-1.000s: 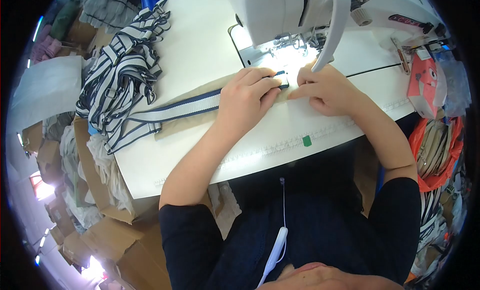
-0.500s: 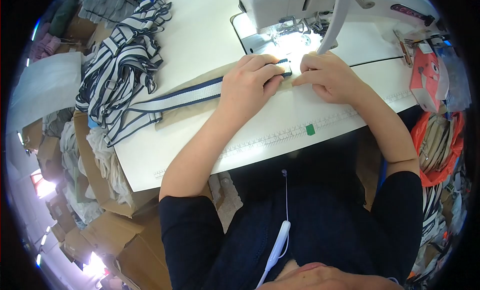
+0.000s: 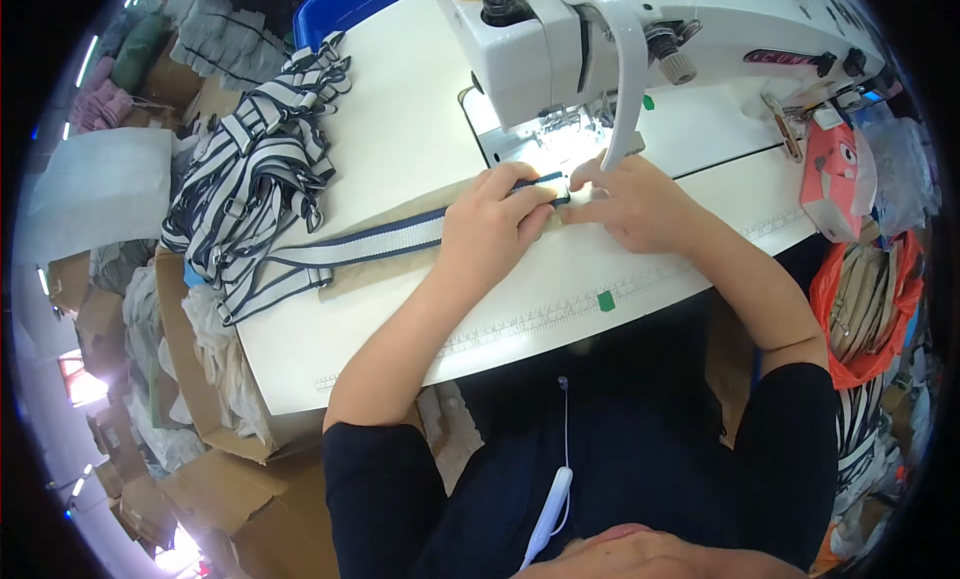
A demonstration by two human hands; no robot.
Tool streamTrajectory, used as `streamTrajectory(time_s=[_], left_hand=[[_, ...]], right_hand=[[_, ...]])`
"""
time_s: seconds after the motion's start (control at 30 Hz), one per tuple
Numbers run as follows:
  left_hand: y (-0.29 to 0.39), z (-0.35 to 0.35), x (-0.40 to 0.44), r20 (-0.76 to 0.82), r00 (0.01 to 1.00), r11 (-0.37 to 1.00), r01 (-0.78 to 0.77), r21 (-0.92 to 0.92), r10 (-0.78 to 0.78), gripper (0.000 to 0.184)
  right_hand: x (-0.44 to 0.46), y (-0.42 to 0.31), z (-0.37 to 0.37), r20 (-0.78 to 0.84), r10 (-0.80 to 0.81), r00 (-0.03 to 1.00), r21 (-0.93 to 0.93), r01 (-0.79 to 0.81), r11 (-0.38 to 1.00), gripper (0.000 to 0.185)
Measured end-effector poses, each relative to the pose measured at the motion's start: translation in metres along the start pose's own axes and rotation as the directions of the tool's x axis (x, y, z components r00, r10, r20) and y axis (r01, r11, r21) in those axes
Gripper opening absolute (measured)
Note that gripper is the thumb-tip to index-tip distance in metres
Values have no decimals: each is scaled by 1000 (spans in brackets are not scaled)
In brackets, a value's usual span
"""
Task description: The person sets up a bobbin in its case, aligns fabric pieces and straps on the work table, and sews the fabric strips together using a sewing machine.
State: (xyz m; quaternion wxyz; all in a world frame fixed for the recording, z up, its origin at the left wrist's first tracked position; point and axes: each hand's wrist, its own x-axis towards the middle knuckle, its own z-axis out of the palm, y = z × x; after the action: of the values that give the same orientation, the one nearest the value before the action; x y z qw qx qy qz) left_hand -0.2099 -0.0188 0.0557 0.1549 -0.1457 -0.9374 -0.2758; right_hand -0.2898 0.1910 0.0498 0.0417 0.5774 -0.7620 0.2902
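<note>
Fingers (image 3: 528,198) curled, holding striped strap (image 3: 400,241).

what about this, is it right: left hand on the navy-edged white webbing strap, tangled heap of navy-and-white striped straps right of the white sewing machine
One slip: in the head view, the tangled heap of navy-and-white striped straps lies left of the white sewing machine, not right. The left hand is indeed on the navy-edged white webbing strap.
</note>
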Motion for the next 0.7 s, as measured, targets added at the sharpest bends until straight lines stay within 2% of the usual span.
streamTrajectory(time_s=[0.13, 0.23, 0.33, 0.6, 0.7], left_hand=[[1, 1, -1, -41, 999, 1000, -25, -12, 24, 13], [-2, -2, 0, -55, 992, 993, -115, -7, 114, 15], [-4, 0, -1, -61, 988, 990, -142, -2, 142, 15], [-15, 8, 10, -89, 991, 995, -101, 12, 101, 12], [-18, 9, 15, -103, 989, 993, -105, 53, 110, 11]], right_hand=[[2, -2, -1, 12, -3, 1000, -62, 3, 998, 33], [3, -5, 0, 21, 9, 1000, -92, -7, 996, 31], [2, -6, 3, 1, 0, 1000, -135, 0, 991, 28], [2, -6, 3, -46, -2, 999, -376, -16, 927, 27], [1, 2, 5, -34, 24, 999, -360, -35, 932, 27]])
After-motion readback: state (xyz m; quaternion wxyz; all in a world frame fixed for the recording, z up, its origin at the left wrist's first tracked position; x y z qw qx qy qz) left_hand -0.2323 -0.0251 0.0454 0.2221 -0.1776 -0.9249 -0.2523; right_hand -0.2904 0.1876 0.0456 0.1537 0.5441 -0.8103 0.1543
